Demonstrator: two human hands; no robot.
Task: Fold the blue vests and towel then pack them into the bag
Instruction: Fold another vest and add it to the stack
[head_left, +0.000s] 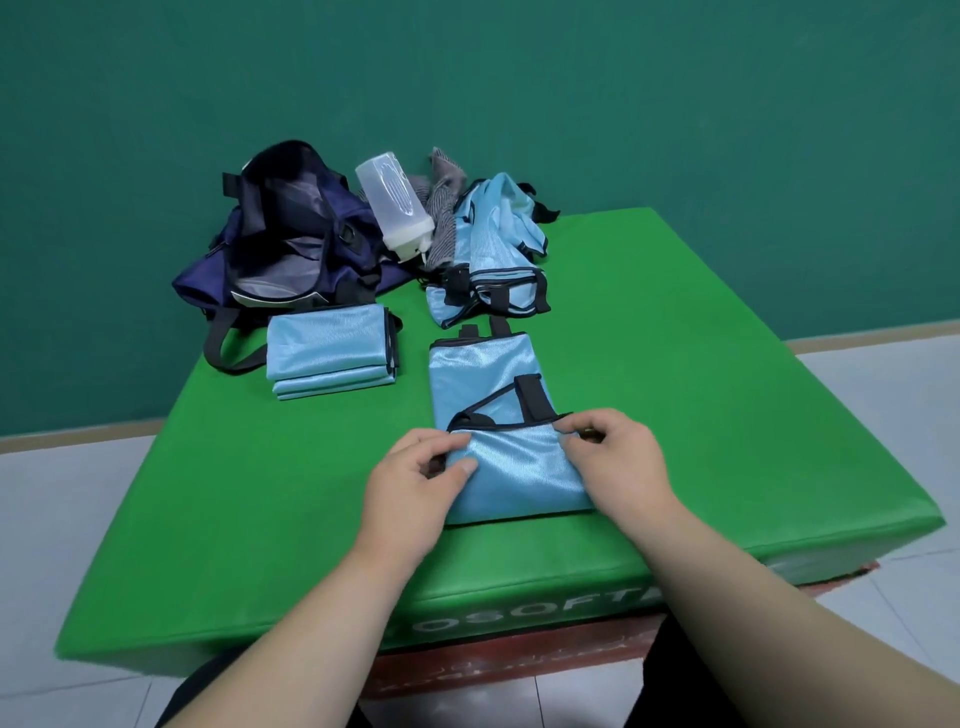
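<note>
Left hand (415, 470) and right hand (621, 457) each pinch a corner of the near flap of the blue vest (483, 374), lying lower centre on the desk (727, 374); carrying both corners up evenly, straps tucked, should match the folded stack (327, 353) to its left.

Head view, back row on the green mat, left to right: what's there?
Open navy fabric duffel bag → translucent white plastic squeeze bottle → crumpled grey striped towel → heap of unfolded light-blue mesh vests.
</note>
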